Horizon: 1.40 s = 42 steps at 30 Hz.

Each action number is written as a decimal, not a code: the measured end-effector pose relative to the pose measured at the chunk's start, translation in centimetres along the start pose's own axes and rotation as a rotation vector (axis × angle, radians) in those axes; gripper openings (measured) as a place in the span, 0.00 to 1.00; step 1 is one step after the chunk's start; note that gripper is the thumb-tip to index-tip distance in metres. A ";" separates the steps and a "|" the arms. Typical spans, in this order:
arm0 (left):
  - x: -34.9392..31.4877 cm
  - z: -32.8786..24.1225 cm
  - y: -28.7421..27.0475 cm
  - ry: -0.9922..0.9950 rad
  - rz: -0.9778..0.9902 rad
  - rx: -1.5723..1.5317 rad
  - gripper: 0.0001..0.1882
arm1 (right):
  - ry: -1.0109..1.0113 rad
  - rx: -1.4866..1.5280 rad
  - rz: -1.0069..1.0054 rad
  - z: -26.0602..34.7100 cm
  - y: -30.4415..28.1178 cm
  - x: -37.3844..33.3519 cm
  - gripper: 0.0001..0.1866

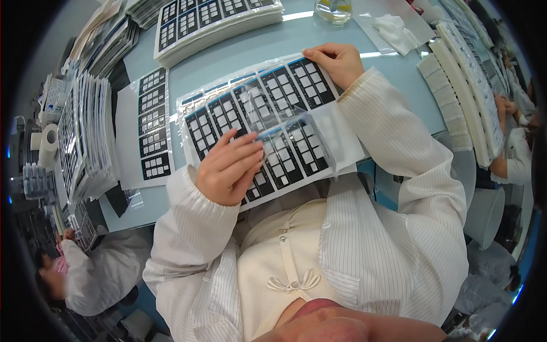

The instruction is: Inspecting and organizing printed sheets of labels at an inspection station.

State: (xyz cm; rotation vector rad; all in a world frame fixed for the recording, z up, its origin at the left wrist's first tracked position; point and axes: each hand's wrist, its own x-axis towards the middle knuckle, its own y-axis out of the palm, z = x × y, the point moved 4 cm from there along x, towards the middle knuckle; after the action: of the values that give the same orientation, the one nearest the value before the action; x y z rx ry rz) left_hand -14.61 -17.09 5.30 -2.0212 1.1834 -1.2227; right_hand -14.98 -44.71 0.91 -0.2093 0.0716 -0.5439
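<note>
A white sheet [280, 152] printed with black panels of small white squares lies tilted in front of me, its near edge reaching past the table edge. Over part of it is a clear plastic film [319, 137] that catches the light and sticks out at the lower right. My right hand [339, 64] pinches the sheet's far right corner between thumb and fingers. Across the sheet's left half rests my left hand [231, 169], palm down with fingers stretched out; whether its fingertips touch the film or the sheet, I cannot tell.
Another panelled sheet [154, 122] lies to the left, beside tall piles of sheets [88, 137]. A thick stack [219, 34] stands at the far side, near a glass jar [334, 11] and a crumpled white cloth [395, 33]. White racks [464, 94] line the right; co-workers sit at both sides.
</note>
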 end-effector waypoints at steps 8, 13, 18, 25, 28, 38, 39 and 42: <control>2.8 -0.4 -1.7 0.019 0.025 0.114 0.17 | -0.016 -0.134 0.056 -0.6 -0.6 -1.1 0.13; 3.7 -0.2 -0.9 0.004 -0.023 0.043 0.17 | -0.306 -0.536 -0.082 1.5 -2.2 -3.0 0.15; 5.0 -0.7 0.9 0.100 0.051 0.122 0.20 | -0.120 -0.113 0.193 1.7 -4.0 -7.2 0.12; 6.2 -1.2 1.3 0.135 -0.018 0.099 0.27 | 0.109 0.118 0.248 1.6 -4.0 -11.0 0.11; 6.9 -0.8 1.7 -0.003 -0.095 -0.005 0.31 | -0.223 -0.065 0.253 2.2 -4.1 -11.3 0.11; 8.6 -0.5 3.2 0.129 -0.159 0.230 0.30 | -0.565 -0.640 0.028 2.9 -3.3 -13.6 0.15; 8.5 -0.7 3.1 0.130 -0.156 0.231 0.30 | -0.563 -0.638 0.026 3.1 -3.4 -13.5 0.15; 8.3 -0.7 3.1 0.153 -0.041 0.285 0.24 | -0.253 -0.301 0.128 3.0 -4.0 -12.8 0.13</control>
State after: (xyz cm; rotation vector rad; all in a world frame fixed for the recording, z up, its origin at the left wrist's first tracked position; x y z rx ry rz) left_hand -14.67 -25.84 7.06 -1.7756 0.9741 -1.4965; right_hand -27.56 -40.85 4.82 -0.5617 -0.0794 -0.3739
